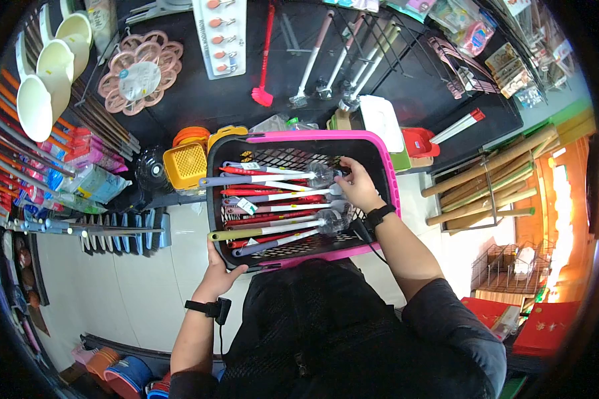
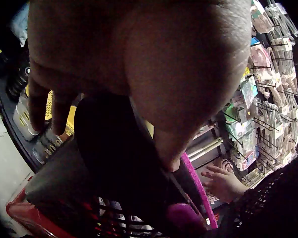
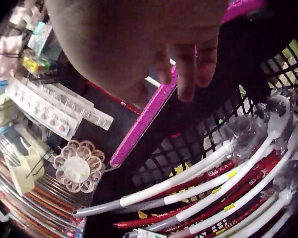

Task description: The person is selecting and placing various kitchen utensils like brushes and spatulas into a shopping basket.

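A black basket (image 1: 389,154) with a pink rim sits in front of the person's body. Several long-handled brushes (image 1: 279,207) lie crosswise inside, with white shafts, grey, pink or green grips, and heads (image 3: 243,133) wrapped in clear plastic. Red handles (image 3: 203,181) with white print lie among and under them. My left hand (image 1: 214,279) holds the basket's near left corner, its thumb and fingers on different sides of the dark wall in the left wrist view. Over the basket's right end is my right hand (image 1: 361,189), fingers loosely bent beside the wrapped heads, holding nothing.
Behind the basket, a black display wall carries a red brush (image 1: 263,86), hanging brushes (image 1: 309,66) and a pink flower-shaped rack (image 1: 138,80). Yellow baskets (image 1: 185,166) stand at its back left. A rack of wooden rods (image 1: 492,176) is on the right, brooms (image 1: 123,233) on the left.
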A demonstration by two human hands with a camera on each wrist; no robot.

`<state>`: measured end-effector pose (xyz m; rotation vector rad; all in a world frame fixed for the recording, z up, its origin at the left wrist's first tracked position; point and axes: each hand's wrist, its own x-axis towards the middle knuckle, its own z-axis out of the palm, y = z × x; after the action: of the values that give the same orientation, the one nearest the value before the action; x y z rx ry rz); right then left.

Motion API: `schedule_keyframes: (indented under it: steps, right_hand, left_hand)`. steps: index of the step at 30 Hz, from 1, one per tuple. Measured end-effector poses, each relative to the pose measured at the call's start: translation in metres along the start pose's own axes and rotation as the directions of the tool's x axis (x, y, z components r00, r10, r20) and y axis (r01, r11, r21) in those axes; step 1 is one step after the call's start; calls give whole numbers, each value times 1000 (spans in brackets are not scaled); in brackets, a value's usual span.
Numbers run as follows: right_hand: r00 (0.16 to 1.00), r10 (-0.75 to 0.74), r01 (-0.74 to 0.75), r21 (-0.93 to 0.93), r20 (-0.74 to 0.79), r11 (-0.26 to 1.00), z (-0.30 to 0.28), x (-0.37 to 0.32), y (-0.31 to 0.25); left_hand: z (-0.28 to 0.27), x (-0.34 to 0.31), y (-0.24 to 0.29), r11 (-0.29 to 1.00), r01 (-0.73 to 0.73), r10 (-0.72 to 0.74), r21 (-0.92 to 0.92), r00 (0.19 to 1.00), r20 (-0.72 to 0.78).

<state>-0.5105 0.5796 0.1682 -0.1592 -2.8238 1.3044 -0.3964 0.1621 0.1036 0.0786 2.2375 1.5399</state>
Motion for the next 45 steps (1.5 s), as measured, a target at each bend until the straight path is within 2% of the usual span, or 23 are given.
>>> schedule_keyframes:
  steps: [1,5,7,9,10,13,14,15,18,21,22,23,25,26,27,29,30,33,35,38,40,43,45]
  right_hand:
    - [998,-50,49,-44,-45,998,-7,2,7]
    - [989,-12,21,59,-150,998,-42,26,15]
    - [984,3,4,34,-179,999,-68,39,-7]
    - [964,-60,53,-35,-259,998,-85,64,10]
    - [952,-65,85,52,-299,995,-92,78,22]
    - [938,-50,60,21,-344,998,-122,113,24]
    - [945,-68,71,-3,-321,997,-132,131,42]
    - [922,-47,68,42,-384,997,-138,143,42]
    - [918,43,13,139,-395,990,-162,175,38]
    - [899,65,-18,110,-432,994,-176,218,54]
    - [900,2,20,46,-435,999,-182,236,70]
    - [903,2,21,48,-430,999,-188,255,81]
    - [902,-62,130,134,-426,982,-193,284,97]
    - [917,23,59,193,-398,979,-196,281,73]
    - [901,-10,53,88,-434,995,-199,280,55]
    - [899,6,22,60,-439,998,-205,299,55]
    - [910,55,23,183,-410,983,-206,314,59]
    - [922,176,-71,295,-345,953,-214,336,60]
    - [939,177,-38,421,-296,906,-216,347,65]
    - [958,151,-16,482,-244,876,-219,361,63]
    - [953,104,69,538,-284,840,-216,363,51]
    - [978,89,41,592,-189,805,-220,367,43]
    - [962,120,49,584,-247,810,-217,368,46]
  left_hand:
    - [-1,-1,2,1000,-6,6,6,1000,5]
    - [0,-1,4,992,19,-20,122,1000,9]
    - [-1,-2,11,999,47,-47,-9,999,-11]
    - [0,-3,9,998,64,-65,-2,998,-16]
    - [0,-4,10,997,72,-72,-12,997,-20]
    - [1,-4,19,998,48,-49,-28,998,-40]
    - [1,-5,21,996,82,-83,-24,996,-41]
    - [1,-6,23,993,118,-119,-20,992,-42]
    - [1,-8,30,985,171,-172,-21,983,-61]
    - [1,-9,20,981,191,-193,-31,978,-81]
    - [1,-10,20,978,207,-209,-35,974,-82]
    - [2,-10,24,974,224,-227,-38,970,-84]
    - [3,-10,38,960,278,-279,-21,954,-108]
    - [3,-10,46,959,284,-283,-2,953,-112]
    - [4,-9,49,957,290,-287,16,951,-116]
    - [4,-11,41,956,292,-288,7,948,-132]
    - [4,-12,41,957,288,-284,9,949,-139]
    - [6,-11,54,933,356,-344,49,924,-167]
    - [8,-10,54,946,316,-298,74,936,-189]
    - [10,-9,54,945,327,-320,0,924,-210]
    - [11,-8,59,948,319,-316,-20,925,-212]
    - [11,-10,54,941,339,-332,-10,915,-230]
    - [12,-8,57,931,364,-350,15,905,-241]
